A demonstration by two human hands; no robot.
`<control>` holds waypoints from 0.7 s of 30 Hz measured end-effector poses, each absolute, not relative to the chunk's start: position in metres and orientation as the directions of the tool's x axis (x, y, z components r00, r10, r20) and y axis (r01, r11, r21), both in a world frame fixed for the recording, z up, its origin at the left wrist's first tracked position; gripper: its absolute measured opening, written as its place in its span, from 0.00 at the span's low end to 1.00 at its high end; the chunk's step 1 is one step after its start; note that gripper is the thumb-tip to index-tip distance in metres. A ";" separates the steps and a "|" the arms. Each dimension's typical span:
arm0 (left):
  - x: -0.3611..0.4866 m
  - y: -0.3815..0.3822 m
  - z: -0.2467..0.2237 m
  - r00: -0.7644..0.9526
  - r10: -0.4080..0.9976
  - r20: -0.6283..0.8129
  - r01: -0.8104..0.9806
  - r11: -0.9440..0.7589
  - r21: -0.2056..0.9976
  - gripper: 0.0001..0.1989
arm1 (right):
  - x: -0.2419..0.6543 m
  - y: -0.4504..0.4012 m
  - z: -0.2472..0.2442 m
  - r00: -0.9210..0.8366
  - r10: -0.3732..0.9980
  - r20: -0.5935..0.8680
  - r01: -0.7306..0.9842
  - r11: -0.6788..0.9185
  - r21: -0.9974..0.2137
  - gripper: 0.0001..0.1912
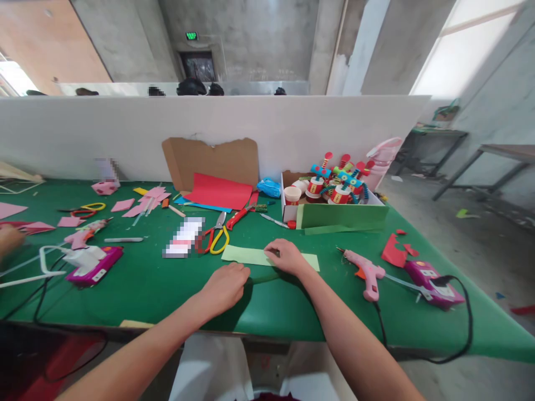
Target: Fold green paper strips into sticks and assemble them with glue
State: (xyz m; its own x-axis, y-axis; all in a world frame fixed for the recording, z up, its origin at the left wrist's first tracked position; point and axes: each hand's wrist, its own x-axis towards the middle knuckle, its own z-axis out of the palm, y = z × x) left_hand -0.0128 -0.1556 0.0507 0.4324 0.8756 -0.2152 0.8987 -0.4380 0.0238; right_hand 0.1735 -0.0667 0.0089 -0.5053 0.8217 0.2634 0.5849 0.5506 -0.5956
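Left hand: my left hand is palm down, fingers bent and bunched near the left part of the pale green paper strip. Pretty much closed, but can't tell if it's pinching anything.
Right hand: my right hand is over that same strip, right of its middle, thumb and fingertips curled nearly together. Can't see if there's paper between them, sorry.
Pale strip: flat on the green tabletop, running sideways, its right end poking out past the right wrist.
Darker strip: kinda looks like a thin dark green strip between the hands, on the near side of the pale one.
Cutting stuff: yellow-and-red-handled scissors just left of the pale strip, red-handled pliers beyond it.
Box: open box at the far right, crammed with colorful paper-cup figures.
Glue gun: pink glue gun lying right of my right arm, purple power strip beside it.
Paper pile: red sheet over a blue one, in front of upright brown cardboard.
Neighbor: another person's hand at the left edge, blurry, near pink paper.
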 end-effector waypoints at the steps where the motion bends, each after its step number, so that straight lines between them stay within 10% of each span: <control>1: -0.013 -0.155 0.048 0.429 0.880 -0.206 0.900 -0.435 0.014 0.11 | 0.174 -0.066 0.009 -0.501 0.826 0.260 0.588 0.545 -0.598 0.07; 7: -0.077 -0.145 0.079 0.395 0.904 -0.165 0.908 -0.355 0.224 0.07 | 0.181 -0.061 0.005 -0.481 0.848 0.221 0.596 0.501 -0.627 0.09; 15: -0.076 -0.107 0.158 0.249 0.911 0.329 0.847 -0.370 0.381 0.12 | 0.155 -0.076 -0.009 -0.741 0.654 0.151 0.531 0.709 -0.465 0.25; 21: 0.072 -0.053 0.098 0.513 0.854 0.079 0.728 -0.482 0.487 0.07 | 0.149 -0.084 -0.007 -0.801 0.583 0.135 0.474 0.756 -0.452 0.25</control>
